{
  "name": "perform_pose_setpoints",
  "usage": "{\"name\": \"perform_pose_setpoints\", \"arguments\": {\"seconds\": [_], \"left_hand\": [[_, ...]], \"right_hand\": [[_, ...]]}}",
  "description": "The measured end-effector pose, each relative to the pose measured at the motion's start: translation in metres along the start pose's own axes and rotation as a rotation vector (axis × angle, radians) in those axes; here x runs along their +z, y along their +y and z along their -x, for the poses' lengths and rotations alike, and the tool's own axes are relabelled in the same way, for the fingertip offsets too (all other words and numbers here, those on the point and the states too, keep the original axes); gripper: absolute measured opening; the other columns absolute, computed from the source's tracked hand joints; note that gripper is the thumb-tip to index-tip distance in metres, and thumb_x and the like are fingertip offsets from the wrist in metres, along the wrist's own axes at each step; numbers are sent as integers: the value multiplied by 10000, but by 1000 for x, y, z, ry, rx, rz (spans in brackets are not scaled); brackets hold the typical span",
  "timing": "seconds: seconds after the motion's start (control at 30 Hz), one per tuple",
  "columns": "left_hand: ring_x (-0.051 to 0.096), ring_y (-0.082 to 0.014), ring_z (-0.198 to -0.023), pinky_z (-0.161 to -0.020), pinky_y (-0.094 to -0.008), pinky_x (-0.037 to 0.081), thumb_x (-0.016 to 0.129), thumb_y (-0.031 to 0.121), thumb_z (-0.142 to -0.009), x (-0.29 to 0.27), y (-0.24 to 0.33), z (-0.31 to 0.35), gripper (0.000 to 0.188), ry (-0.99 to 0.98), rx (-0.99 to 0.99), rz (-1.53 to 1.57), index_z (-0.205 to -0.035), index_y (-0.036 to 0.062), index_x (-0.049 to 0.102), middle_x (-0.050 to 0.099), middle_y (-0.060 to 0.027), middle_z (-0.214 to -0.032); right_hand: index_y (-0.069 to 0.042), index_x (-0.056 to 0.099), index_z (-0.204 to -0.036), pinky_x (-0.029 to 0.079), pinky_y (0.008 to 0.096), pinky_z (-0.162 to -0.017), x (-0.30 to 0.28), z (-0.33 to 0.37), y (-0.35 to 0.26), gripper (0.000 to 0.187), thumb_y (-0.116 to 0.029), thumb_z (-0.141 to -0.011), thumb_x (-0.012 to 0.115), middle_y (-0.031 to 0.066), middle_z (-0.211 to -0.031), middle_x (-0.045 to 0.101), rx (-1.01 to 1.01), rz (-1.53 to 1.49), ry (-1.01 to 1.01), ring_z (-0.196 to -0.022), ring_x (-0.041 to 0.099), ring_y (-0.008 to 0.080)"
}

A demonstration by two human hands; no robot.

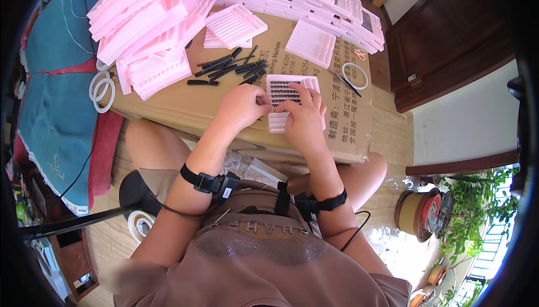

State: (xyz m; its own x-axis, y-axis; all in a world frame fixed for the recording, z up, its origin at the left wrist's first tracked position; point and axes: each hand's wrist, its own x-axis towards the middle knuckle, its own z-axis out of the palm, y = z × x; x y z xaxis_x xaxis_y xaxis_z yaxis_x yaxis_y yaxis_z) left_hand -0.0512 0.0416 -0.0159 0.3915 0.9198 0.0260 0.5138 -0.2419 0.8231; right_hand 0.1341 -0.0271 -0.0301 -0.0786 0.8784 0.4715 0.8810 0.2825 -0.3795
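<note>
Head view: pink tray (278, 123) lies on carton (168, 113), long axis pointing away from person. Right hand (306, 119) nearer, overlapping tray, fingers spread above dark rows (282, 89). Left hand (247, 106) at left rim, fingertips pinched, contents unclear.

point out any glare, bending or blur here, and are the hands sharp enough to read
Head view: white glare washes out the floor at lower right; head view: fisheye bending toward the rim, black corners; head view: a smeared patch beside the left sleeve; head view: left hand and right hand fairly clear, fingertip contact too small to tell.
</note>
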Motion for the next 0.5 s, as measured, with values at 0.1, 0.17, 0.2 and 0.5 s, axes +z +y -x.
{"name": "perform_pose_setpoints", "arguments": {"seconds": [0.1, 0.17, 0.2, 0.5], "left_hand": [[520, -153, -586, -580, -307, 444, 710, 287, -942, -5, 0, -2, 340, 12, -191, 636, -1140, 11, 722, 574, 25, -703], [395, -132, -599, -579, -267, 365, 562, 323, -1034, -12, 2, -3, 426, -50, -320, 1235, -1294, -9, 629, 392, 57, -702], [417, -132, -630, -595, -261, 373, 542, 320, -1044, -13, 5, -3, 421, -47, -325, 1344, -1287, -13, 631, 417, 45, -727], [566, -84, -769, -692, -217, 449, 559, 151, -1056, 4, 26, 1, 202, -31, -162, 1397, -1162, 17, 668, 595, 23, -871]], "right_hand": [[-159, 770, -887, 334, 549, -1082, -7, -9, 5, 243, 10, -796, 622, 100, -1356, 625, 10, -27, -57, -1312, 485, 374], [-136, 766, -922, 382, 517, -1052, -10, -17, 3, 200, -14, -832, 636, 107, -1296, 653, 47, -120, 43, -1258, 525, 375], [-124, 763, -940, 406, 502, -1036, -11, -20, 0, 179, -26, -850, 643, 111, -1265, 668, 84, -165, 79, -1231, 545, 376], [-21, 749, -1029, 536, 298, -744, -15, -55, -36, 208, -197, -920, 776, 85, -949, 728, 549, -913, 44, -807, 661, 151]]}}
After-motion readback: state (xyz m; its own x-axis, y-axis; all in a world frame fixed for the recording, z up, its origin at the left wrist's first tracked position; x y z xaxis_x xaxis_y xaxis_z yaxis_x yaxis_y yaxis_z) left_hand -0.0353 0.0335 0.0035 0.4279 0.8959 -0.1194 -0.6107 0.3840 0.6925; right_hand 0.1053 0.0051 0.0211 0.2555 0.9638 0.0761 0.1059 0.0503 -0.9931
